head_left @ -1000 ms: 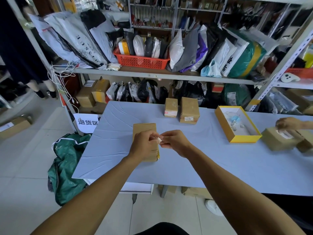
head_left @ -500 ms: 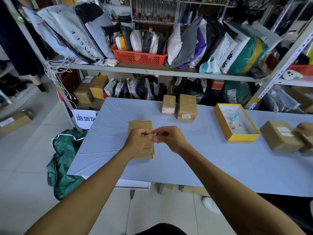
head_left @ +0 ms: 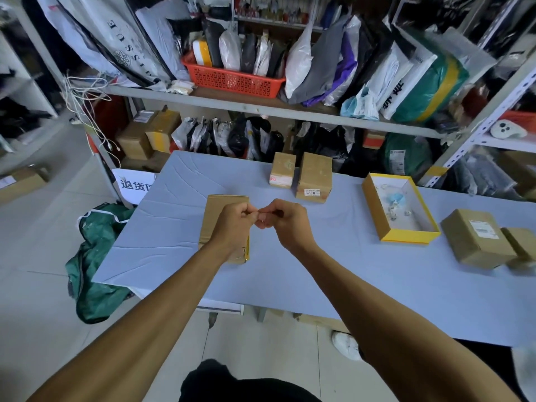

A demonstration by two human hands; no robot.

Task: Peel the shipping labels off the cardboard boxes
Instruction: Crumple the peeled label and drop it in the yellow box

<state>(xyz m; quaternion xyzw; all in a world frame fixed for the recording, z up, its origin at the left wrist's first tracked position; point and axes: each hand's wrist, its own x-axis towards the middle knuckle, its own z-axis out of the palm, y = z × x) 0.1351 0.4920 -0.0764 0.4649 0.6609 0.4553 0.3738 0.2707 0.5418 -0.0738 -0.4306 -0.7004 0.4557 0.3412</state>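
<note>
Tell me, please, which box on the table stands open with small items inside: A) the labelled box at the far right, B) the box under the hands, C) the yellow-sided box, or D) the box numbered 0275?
C: the yellow-sided box lies open, small items on its white floor.

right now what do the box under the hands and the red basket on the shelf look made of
Box under the hands: brown corrugated cardboard by the look, matte, with creased flaps. Red basket: probably moulded plastic, with a uniform colour and a regular lattice of holes.
</note>
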